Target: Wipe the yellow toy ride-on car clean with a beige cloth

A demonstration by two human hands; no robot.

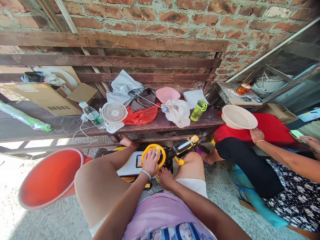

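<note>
A toy ride-on vehicle with a yellow steering wheel stands between my knees. My left hand, with a beaded bracelet at the wrist, grips the near left part of the wheel, its fingers lying over the middle. Just below the wheel is my right hand, fingers curled in beside the steering column. A small yellowish piece, perhaps cloth, shows at its fingertips; what it holds is partly hidden. The vehicle's white body panel lies left of the wheel, and a yellow-and-black toy arm extends right.
A wooden bench ahead carries a fan, a water bottle, a red bag and a green bottle. An orange bucket lies at left. At right, a co-worker's hand touches a pale basin.
</note>
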